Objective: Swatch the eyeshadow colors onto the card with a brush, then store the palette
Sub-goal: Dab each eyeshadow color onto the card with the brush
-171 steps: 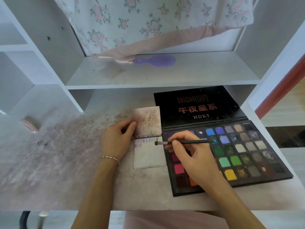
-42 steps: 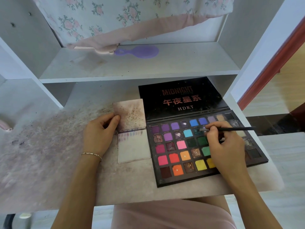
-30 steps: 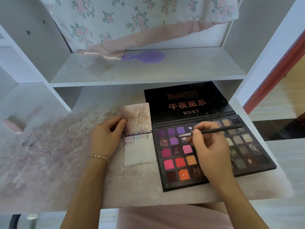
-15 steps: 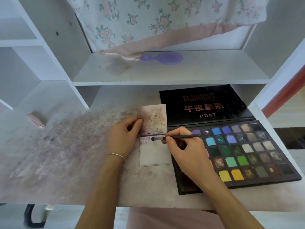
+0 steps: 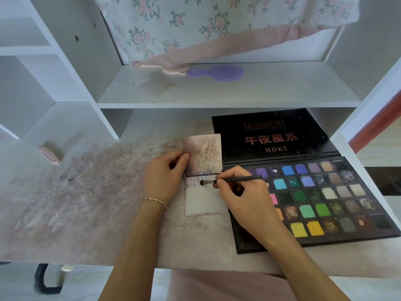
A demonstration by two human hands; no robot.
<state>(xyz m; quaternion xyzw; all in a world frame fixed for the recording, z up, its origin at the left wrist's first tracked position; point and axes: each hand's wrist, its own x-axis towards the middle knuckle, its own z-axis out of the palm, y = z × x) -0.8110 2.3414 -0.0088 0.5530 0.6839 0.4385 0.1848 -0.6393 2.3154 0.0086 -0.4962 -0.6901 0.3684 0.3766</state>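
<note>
A folded white card lies open on the desk, its stained upper flap raised. Faint purple swatches run along the top of its lower half. My left hand holds the flap's left edge between thumb and fingers. My right hand pinches a thin black brush whose tip touches the card among the swatches. The black eyeshadow palette lies open to the right, with several coloured pans and its lid laid back. My right hand hides the palette's left pans.
The desk top is smeared with pinkish powder. A pink object lies at the left. On the shelf above rest a purple hairbrush and hanging floral fabric. White shelf uprights stand on both sides.
My right hand carried the brush from the palette's blue pans leftward to the card, and the tip now rests on the swatch row. My left hand kept its hold on the card.
</note>
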